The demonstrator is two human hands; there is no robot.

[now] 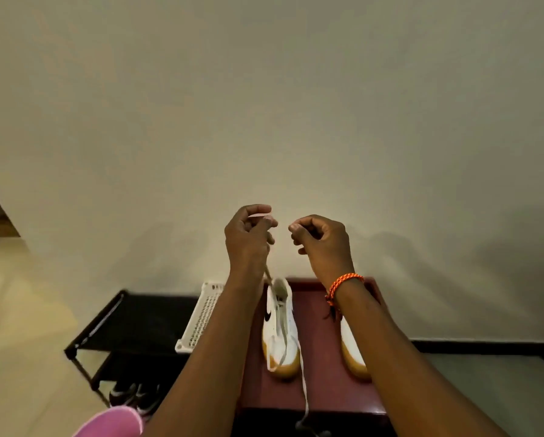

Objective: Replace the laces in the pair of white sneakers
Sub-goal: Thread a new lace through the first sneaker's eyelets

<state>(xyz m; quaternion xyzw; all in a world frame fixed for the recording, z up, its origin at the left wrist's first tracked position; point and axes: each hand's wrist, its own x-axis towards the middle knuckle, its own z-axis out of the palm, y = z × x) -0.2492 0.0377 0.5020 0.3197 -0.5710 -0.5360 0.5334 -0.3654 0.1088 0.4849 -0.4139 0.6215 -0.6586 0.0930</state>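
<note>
Two white sneakers with tan soles stand on a dark red table (pixel 324 395). The left sneaker (pixel 280 329) shows a black logo, and a white lace (pixel 303 383) runs from it over the table's front edge. The right sneaker (pixel 352 351) is mostly hidden behind my right forearm. My left hand (pixel 248 234) is raised above the left sneaker and pinches a lace that stretches up taut from the shoe's collar. My right hand (pixel 321 238) is raised beside it, fingers curled; nothing shows between them. An orange braided bracelet (pixel 343 283) circles my right wrist.
A black shoe rack (pixel 132 320) stands left of the table with dark shoes (pixel 135 398) on its lower shelf. A white perforated tray (pixel 201 316) lies on the rack next to the table. A plain wall is close behind. A pink object (pixel 113 422) is at the bottom left.
</note>
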